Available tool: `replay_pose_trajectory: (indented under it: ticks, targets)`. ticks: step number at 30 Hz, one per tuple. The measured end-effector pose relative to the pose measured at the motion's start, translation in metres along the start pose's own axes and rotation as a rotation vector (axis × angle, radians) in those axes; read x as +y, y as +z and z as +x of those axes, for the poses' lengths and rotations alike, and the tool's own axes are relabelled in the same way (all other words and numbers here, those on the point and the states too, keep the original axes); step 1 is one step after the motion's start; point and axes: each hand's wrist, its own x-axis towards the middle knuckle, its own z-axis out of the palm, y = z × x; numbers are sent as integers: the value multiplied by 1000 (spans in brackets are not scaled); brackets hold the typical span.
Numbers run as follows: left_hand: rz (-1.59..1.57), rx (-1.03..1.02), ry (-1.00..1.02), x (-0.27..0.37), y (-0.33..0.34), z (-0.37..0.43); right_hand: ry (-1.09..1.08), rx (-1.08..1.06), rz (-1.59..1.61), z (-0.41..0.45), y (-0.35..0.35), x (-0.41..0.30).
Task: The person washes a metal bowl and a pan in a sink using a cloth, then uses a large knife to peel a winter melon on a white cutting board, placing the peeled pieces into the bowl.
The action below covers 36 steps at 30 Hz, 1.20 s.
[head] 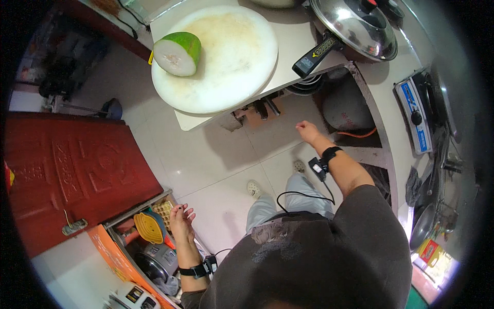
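My left hand hangs with its fingers apart and nothing in them, near the open storage unit at the lower left. Over the floor below the counter is my right hand, its fingers curled; whether they hold anything small cannot be told. A cut winter melon lies at the left side of a round white cutting board, its pale cut face showing. To the board's right stands a pan with a domed lid, its black handle reaching over the counter edge.
A red wooden door stands at left. Below it, a storage unit holds a yellow basket, egg trays and a rice cooker. A portable gas stove sits on the right counter, above a gas cylinder.
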Motion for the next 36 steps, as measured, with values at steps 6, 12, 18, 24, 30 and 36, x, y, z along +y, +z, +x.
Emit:
replay_pose_trajectory:
  ticks: [6, 12, 18, 24, 30, 36]
  targets:
    - [82, -2, -58, 0, -30, 22, 57, 67, 13, 17, 69, -53]
    - [182, -31, -76, 0, -2, 23, 3, -101, -428, 106, 91, -38]
    - [217, -32, -65, 9, 22, 41, -81, -426, -638, 144, 87, -63]
    - [342, -141, -22, 41, 72, 52, -87, -364, -695, 162, 98, -18]
    - [418, -257, 165, 93, 101, 83, -85, -276, -550, 124, 64, -26]
    - [689, -365, 887, 177, 158, 149, 233, 12, 492, 5, 20, -20]
